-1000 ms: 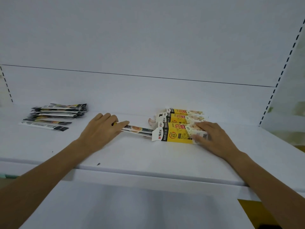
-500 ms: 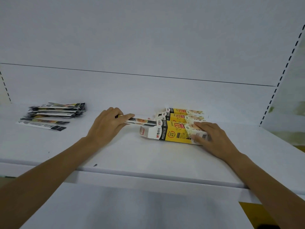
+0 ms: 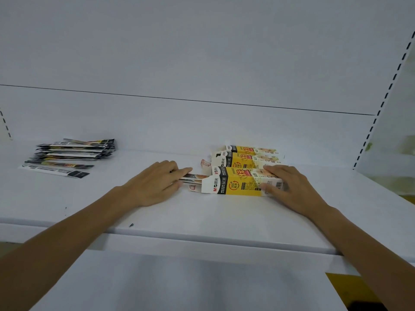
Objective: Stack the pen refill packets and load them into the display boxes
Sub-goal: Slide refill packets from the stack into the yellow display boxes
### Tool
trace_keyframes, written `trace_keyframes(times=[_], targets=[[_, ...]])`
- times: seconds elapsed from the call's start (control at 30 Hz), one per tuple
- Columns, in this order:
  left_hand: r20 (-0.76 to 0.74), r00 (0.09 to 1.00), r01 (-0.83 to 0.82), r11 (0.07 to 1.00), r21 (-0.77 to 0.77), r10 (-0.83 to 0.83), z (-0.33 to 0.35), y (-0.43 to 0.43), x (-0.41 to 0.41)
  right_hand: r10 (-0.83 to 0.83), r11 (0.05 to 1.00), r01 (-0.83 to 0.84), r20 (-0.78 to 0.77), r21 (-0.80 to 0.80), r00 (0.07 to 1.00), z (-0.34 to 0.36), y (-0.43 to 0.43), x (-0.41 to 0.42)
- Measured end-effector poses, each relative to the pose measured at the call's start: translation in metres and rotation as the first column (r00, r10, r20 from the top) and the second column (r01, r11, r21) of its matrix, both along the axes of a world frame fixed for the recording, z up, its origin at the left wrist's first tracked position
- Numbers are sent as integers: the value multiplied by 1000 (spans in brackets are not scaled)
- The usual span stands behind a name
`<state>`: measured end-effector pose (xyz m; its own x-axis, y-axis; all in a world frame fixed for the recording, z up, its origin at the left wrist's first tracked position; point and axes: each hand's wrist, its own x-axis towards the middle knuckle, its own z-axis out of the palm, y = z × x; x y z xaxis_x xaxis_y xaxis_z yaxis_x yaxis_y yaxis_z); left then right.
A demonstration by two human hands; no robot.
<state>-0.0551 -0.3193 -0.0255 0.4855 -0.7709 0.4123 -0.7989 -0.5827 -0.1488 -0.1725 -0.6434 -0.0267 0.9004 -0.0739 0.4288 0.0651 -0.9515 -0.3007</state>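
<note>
A thin bundle of printed plastic pen refill packets (image 3: 195,178) lies flat on the shelf, its right end inside the open left mouth of the nearest yellow-and-white cardboard display box (image 3: 238,184). The left hand (image 3: 155,182), just left of that box, pinches the bundle's outer end between extended fingers and thumb. The right hand (image 3: 289,187) lies spread and flat over the box's right end, pressing on it. Directly behind this box sit two more matching display boxes (image 3: 244,156), side by side, flaps open; their contents cannot be told. Well to the left of the boxes rests a loose pile of dark refill packets (image 3: 71,151). Everything sits on a white shelf board (image 3: 202,216) with a white back panel (image 3: 202,63) behind.
</note>
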Motion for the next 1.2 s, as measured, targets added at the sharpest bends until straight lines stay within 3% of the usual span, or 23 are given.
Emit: trace_keyframes(times=[0.23, 0.3, 0.4, 0.57, 0.77, 0.9, 1.03, 1.2], targets=[[-84, 996, 23, 1000, 14, -21, 0, -52, -18, -73, 997, 72, -40, -36, 997, 0, 2, 0], [-121, 990, -86, 995, -54, 79, 0, -50, -23, -121, 993, 120, -46, -20, 992, 0, 1, 1], [-302, 908, -350, 921, -172, 289, 4, -39, -28, -198, 980, 198, 9, -6, 980, 2, 2, 0], [-409, 884, -339, 911, -234, 224, 2, -25, -41, -367, 930, 368, 93, 5, 926, 3, 3, -1], [-498, 850, -357, 884, -303, 172, -2, -32, -55, -394, 918, 395, 110, 13, 912, 0, 1, 0], [-424, 891, -264, 945, -195, 162, 5, -44, -64, -323, 943, 329, 96, -55, 942, 0, 4, 0], [-374, 907, -247, 964, -104, 192, 7, -47, -56, -314, 949, 315, 65, -7, 947, 1, 2, -1], [-395, 897, -316, 911, -265, 196, 2, -38, -51, -305, 952, 307, 78, -10, 949, -1, 2, -1]])
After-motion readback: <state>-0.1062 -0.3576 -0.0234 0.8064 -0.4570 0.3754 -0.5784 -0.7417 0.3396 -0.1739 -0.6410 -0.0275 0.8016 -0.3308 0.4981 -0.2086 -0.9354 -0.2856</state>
